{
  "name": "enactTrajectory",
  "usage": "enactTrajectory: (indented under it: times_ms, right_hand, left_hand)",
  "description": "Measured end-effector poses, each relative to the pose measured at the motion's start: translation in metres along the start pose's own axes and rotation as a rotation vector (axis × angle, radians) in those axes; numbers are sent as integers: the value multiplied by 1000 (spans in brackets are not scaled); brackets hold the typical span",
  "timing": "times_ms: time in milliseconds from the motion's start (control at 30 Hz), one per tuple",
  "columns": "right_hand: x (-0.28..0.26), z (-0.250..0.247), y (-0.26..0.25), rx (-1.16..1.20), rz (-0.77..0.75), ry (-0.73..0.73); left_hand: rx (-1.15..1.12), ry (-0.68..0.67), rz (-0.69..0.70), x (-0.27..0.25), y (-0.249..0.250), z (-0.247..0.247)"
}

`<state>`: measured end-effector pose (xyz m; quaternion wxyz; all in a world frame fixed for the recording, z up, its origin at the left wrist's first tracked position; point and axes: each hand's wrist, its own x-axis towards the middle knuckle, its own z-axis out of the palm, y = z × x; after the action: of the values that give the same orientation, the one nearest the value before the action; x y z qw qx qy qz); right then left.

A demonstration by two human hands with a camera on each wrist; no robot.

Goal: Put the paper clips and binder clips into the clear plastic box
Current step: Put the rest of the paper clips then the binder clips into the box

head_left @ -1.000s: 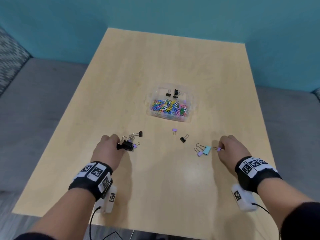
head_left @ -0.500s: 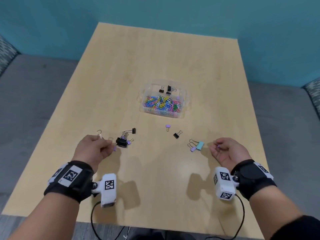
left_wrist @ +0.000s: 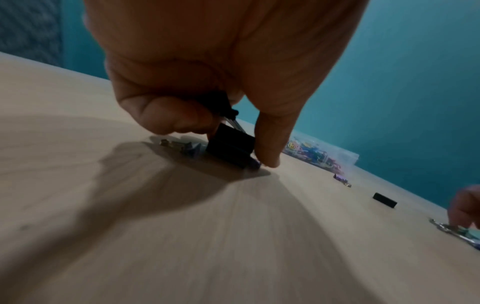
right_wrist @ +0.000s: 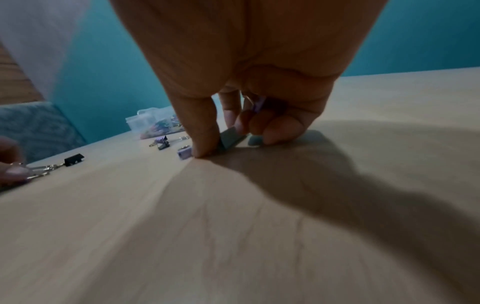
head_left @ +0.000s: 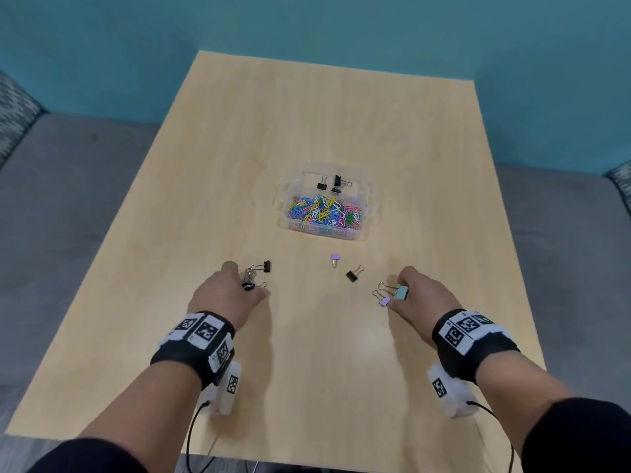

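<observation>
The clear plastic box (head_left: pixel 370 213) sits mid-table, full of coloured paper clips (head_left: pixel 324 213) with black binder clips at its far end. My left hand (head_left: pixel 252 288) is down on a small cluster of clips, and thumb and fingers pinch a large black binder clip (left_wrist: pixel 231 148). My right hand (head_left: pixel 397 289) pinches a teal binder clip (right_wrist: pixel 231 138) on the table. A small purple clip (right_wrist: pixel 259 105) is tucked in its curled fingers. Another purple clip (head_left: pixel 384 301) lies against the thumb.
Loose on the wooden table (head_left: pixel 307 353) between hands and box lie a small black clip (head_left: pixel 267 266), a purple clip (head_left: pixel 335 257) and a black clip (head_left: pixel 351 275). A teal wall stands behind the table and grey seating flanks it.
Half a second ago both hands were raised and turned, each holding small clips. Both have come back down: the left onto the black clip cluster, the right onto the teal clip.
</observation>
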<state>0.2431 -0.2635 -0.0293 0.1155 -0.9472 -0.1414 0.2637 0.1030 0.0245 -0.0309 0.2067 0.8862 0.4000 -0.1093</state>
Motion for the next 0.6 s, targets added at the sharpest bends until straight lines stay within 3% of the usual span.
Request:
enactTrajectory:
  times_ms: [100, 200, 267, 367, 433, 500, 600]
  right_hand:
    - [0, -6, -1, -45, -12, -7]
    - [5, -19, 2, 162, 51, 24]
    - [11, -32, 4, 559, 111, -8]
    - [24, -54, -3, 1459, 202, -222]
    - [41, -66, -19, 1747, 214, -356]
    - [68, -72, -44, 1717, 198, -326]
    - [106, -76, -88, 1527, 176, -140]
  left_hand:
    - [2, -17, 10, 1, -2, -3]
    - [-120, -47, -14, 4, -5, -18]
    - [-301, -82, -40, 7, -5, -33]
    - [-821, -197, -84, 25, 7, -55]
    - [-1101, -282, -105, 43, 27, -65]
    - [-1148, -309, -65, 66, 56, -67]
    - [-975, -279, 59, 102, 103, -62]
